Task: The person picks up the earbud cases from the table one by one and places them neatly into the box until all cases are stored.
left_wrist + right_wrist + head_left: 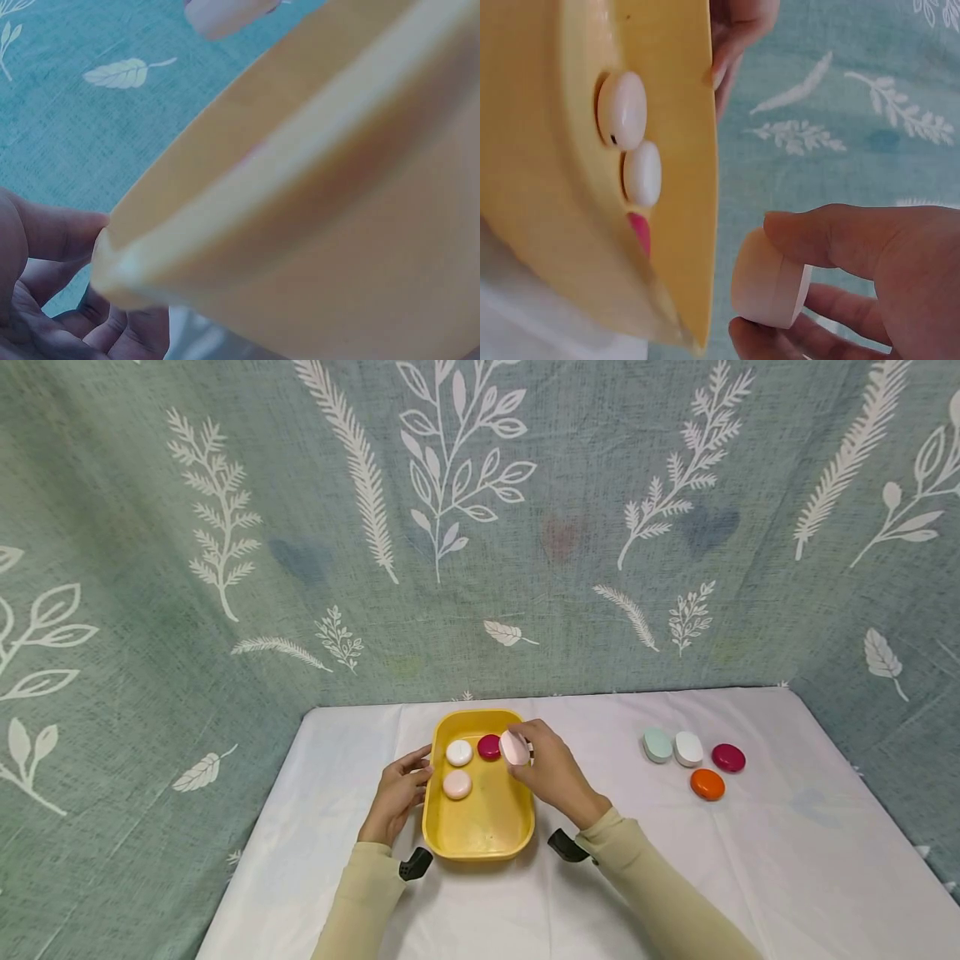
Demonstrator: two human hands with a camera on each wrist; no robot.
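A yellow tray [483,827] stands on the table with a white disc [459,752], a pale pink disc [457,784] and a dark pink disc [490,747] inside. My left hand [400,795] grips the tray's left side; in the left wrist view its thumb lies on the rim and fingers curl below. Over the right part of the tray, my right hand [553,768] pinches another pale pink disc [769,281] between thumb and fingers. That disc is thick and rounded, tilted on edge, with a seam around its side.
To the right on the white cloth [780,877] lie a mint disc [657,745], a white disc [688,748], a dark pink disc [728,757] and an orange disc [707,784]. A green leaf-patterned curtain [480,643] hangs behind and at both sides of the table.
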